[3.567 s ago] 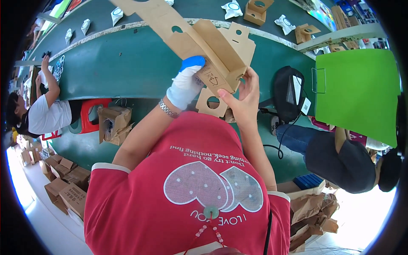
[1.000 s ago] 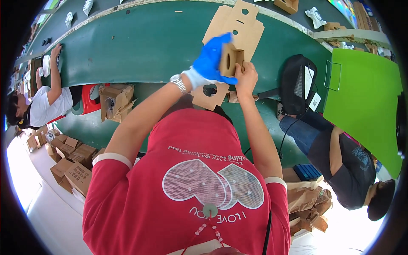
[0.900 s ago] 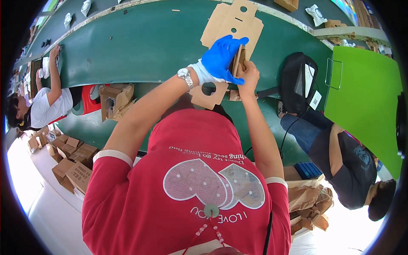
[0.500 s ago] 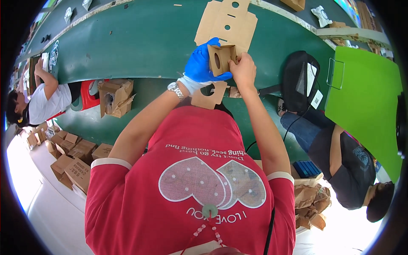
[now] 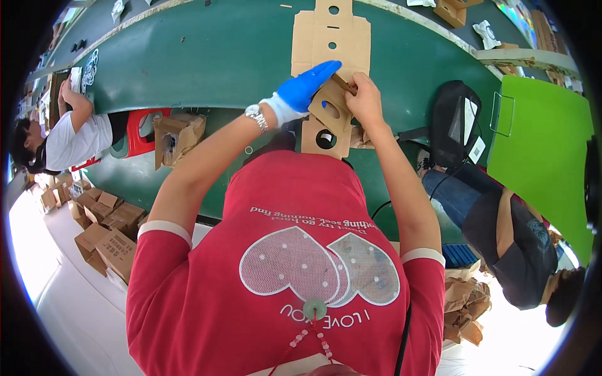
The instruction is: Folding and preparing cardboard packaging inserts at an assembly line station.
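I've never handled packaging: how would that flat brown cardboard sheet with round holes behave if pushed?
That brown sheet looks thin, so probably light. Lying flat, it likely slides, not tips. Its holes may let it bend.

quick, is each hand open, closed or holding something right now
Left hand: against the small cardboard box, some fingers hidden; grip cannot be told.
Right hand: closed, pinching the box's edge.
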Demonstrator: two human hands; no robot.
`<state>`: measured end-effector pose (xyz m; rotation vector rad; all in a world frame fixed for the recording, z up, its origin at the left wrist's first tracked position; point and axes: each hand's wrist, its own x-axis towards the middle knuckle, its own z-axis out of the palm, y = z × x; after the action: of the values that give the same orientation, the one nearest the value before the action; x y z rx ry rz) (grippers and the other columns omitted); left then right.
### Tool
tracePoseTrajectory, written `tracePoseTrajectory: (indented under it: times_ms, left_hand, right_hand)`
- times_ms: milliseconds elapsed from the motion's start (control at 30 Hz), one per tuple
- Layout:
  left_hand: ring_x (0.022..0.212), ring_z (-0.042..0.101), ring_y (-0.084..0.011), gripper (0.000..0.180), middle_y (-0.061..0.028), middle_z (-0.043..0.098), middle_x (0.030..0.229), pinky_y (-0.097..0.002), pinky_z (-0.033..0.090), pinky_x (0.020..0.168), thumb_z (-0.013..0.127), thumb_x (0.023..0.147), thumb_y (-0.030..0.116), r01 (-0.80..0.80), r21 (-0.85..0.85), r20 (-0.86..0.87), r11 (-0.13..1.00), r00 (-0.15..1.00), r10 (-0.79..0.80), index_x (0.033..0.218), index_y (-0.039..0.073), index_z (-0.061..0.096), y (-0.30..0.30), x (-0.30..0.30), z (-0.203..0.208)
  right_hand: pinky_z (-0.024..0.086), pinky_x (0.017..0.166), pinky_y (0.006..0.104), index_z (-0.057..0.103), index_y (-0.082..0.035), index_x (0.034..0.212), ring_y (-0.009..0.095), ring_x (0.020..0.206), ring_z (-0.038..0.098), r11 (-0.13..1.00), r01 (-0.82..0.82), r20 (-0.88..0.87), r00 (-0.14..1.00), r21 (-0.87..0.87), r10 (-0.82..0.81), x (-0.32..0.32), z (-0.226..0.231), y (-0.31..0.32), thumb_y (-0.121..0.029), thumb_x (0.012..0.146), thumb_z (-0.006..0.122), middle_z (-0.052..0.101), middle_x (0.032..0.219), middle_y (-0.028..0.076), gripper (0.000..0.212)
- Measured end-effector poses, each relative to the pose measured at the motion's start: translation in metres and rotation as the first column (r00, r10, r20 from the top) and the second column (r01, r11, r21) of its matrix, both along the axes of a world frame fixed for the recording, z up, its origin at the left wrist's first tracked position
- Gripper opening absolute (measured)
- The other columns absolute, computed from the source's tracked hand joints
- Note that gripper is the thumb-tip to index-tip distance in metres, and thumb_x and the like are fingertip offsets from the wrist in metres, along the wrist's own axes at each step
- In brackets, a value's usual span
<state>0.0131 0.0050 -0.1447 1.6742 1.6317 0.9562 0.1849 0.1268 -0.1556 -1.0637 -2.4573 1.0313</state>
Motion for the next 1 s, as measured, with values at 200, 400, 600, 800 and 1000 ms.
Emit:
tracePoseTrajectory:
  times_ms: [200, 400, 600, 800, 1000]
  left_hand:
    - [0.106, 0.064, -0.0324, 0.058, -0.0097, 0.063, 0.123, -0.0395, 0.052, 0.089, 0.079, 0.078, 0.025, 0.180, -0.119, -0.168, 0.977, 0.966, -0.198, 0.129, 0.017, 0.054, 0.034, -0.015, -0.010]
    - [0.092, 0.068, -0.0315, 0.051, -0.0106, 0.069, 0.107, -0.0387, 0.055, 0.080, 0.081, 0.076, 0.037, 0.057, -0.192, -0.097, 0.980, 0.992, -0.077, 0.119, 0.017, 0.064, 0.038, -0.017, 0.004]
    - [0.083, 0.070, -0.0299, 0.047, -0.0102, 0.072, 0.098, -0.0373, 0.055, 0.074, 0.079, 0.077, 0.041, 0.043, -0.349, -0.157, 0.936, 0.982, -0.104, 0.114, 0.015, 0.067, 0.042, -0.017, 0.017]
    - [0.098, 0.065, -0.0317, 0.041, -0.0124, 0.067, 0.105, -0.0394, 0.052, 0.084, 0.079, 0.074, 0.030, 0.030, -0.236, -0.064, 0.971, 0.997, -0.047, 0.109, 0.012, 0.067, 0.054, -0.011, -0.004]
    - [0.093, 0.062, -0.0337, 0.024, -0.0095, 0.063, 0.098, -0.0428, 0.052, 0.079, 0.075, 0.074, 0.020, 0.047, -0.221, -0.198, 0.974, 0.976, -0.092, 0.096, 0.014, 0.067, 0.059, -0.002, -0.019]
  right_hand:
    - [0.050, 0.077, 0.0403, 0.063, -0.002, 0.093, 0.033, 0.086, 0.062, 0.982, 0.098, 0.077, 0.993, -0.159, -0.087, 0.009, 0.006, 0.003, -0.010, 0.080, 0.066, 0.064, 0.091, 0.016, 0.016]
    - [0.037, 0.106, 0.0333, 0.057, 0.002, 0.126, 0.022, 0.124, 0.051, 0.616, -0.013, -0.302, 0.879, -0.788, -0.368, 0.054, 0.011, -0.006, -0.018, 0.089, 0.059, 0.062, 0.123, 0.012, 0.042]
    - [0.045, 0.093, 0.0401, 0.056, -0.003, 0.113, 0.032, 0.107, 0.056, 0.947, 0.165, -0.077, 0.978, -0.277, -0.193, 0.029, 0.009, -0.022, -0.012, 0.074, 0.073, 0.062, 0.106, 0.017, 0.043]
    - [0.048, 0.076, 0.0430, 0.054, -0.003, 0.083, 0.034, 0.086, 0.055, 0.943, 0.332, -0.062, 0.941, -0.017, -0.332, 0.004, -0.002, -0.024, -0.006, 0.070, 0.076, 0.060, 0.084, 0.012, 0.027]
    - [0.048, 0.071, 0.0434, 0.055, -0.004, 0.079, 0.033, 0.079, 0.056, 0.943, 0.320, -0.034, 0.946, -0.089, -0.324, 0.008, -0.008, -0.016, -0.005, 0.070, 0.077, 0.062, 0.084, 0.010, 0.024]
